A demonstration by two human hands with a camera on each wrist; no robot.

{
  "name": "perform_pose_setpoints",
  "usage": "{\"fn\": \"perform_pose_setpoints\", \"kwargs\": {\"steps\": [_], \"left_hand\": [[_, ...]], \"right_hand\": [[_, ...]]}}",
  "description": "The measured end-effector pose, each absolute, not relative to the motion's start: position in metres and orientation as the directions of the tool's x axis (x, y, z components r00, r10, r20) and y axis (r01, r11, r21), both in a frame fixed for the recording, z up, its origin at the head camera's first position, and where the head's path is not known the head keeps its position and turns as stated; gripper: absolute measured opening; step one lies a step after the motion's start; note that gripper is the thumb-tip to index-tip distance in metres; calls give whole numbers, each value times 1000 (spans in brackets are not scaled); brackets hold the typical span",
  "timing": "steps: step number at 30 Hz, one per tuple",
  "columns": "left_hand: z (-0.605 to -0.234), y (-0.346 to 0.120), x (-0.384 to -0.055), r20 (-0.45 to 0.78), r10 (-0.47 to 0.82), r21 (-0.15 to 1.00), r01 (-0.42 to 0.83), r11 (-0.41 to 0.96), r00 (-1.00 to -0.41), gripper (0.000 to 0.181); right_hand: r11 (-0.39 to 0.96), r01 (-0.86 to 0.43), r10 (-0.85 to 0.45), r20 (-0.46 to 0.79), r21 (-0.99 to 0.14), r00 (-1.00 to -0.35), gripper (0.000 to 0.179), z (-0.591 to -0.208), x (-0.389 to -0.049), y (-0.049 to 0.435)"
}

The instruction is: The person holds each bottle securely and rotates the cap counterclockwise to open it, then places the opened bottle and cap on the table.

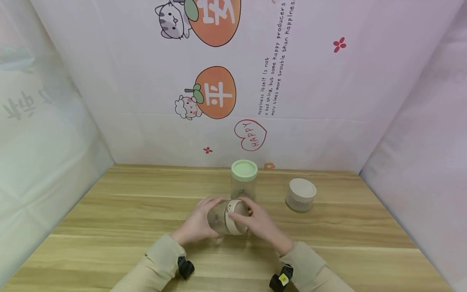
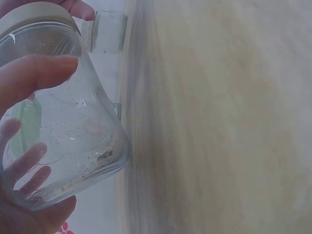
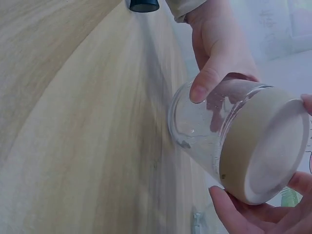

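A clear jar (image 1: 216,218) with a beige lid (image 3: 273,146) is tilted on its side between the two hands, its lid facing right. My left hand (image 1: 198,222) grips the glass body, thumb on one side and fingers behind it. At the lid end, my right hand (image 1: 262,224) holds the lid's rim between thumb and fingers. Small dark specks lie inside the jar near its base in the left wrist view. Whether the lid is loose on the jar cannot be told.
Just behind the held jar stands a clear jar with a pale green lid (image 1: 244,172). A shorter clear jar with a white lid (image 1: 301,195) sits to the right. The wood-grain table (image 1: 146,194) meets printed cloth walls (image 1: 310,121) at its back and sides.
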State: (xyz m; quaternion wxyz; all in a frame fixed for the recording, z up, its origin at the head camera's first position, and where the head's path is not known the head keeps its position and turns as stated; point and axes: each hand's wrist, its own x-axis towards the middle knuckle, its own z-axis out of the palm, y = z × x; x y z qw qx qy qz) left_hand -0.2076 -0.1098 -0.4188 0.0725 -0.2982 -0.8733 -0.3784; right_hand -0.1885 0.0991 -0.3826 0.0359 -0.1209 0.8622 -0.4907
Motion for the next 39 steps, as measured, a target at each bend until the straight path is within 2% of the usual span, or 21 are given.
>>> {"fn": "perform_pose_setpoints", "kwargs": {"steps": [4, 9, 14, 21, 28, 39], "left_hand": [[-420, -111, -207, 345, 467, 621, 572, 536, -814, 92], [-420, -112, -206, 341, 472, 618, 572, 539, -813, 93], [-420, -112, -206, 339, 475, 621, 572, 536, -812, 94], [-419, -111, -206, 348, 477, 615, 580, 534, -807, 94], [-415, -111, -205, 336, 483, 605, 578, 548, -809, 95], [-417, -110, -206, 367, 493, 578, 609, 544, -789, 94]], "right_hand": [[482, -153, -270, 20, -863, -963, 55, -380, -188, 100], [498, -189, -296, 39, -847, -954, 61, -377, -185, 100], [543, -292, -329, 120, -787, -937, 61, -377, -186, 101], [546, -451, -414, 241, -706, -878, 63, -378, -187, 103], [588, -554, -473, 305, -589, -826, 70, -378, -184, 105], [550, -761, -647, 400, -344, -649, 76, -378, -183, 115]]}}
